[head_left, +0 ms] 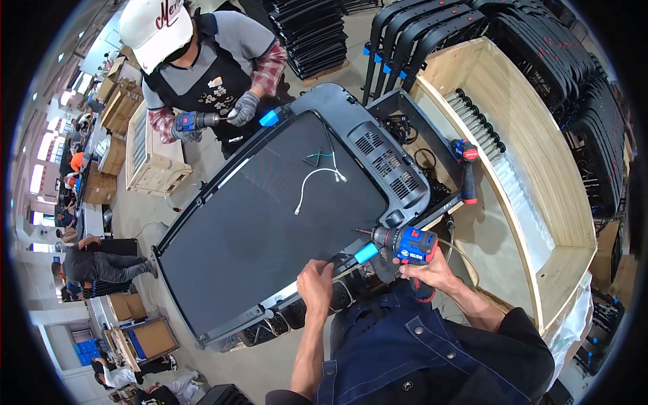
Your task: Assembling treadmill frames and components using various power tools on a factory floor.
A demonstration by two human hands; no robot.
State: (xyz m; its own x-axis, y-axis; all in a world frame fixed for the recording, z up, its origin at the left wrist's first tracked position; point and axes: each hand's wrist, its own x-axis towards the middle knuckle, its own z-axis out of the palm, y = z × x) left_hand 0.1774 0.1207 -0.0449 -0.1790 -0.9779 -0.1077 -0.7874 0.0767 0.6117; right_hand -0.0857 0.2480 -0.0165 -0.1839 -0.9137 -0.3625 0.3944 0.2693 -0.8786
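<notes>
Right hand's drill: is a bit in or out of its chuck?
In: a thin dark bit protrudes from the chuck on the drill.

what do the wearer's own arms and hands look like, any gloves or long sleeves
The left hand and right hand are both ungloved, and the left forearm and right forearm are bare. The right sleeve is dark, ending near the elbow; only a dark bit of the left sleeve shows.
</notes>
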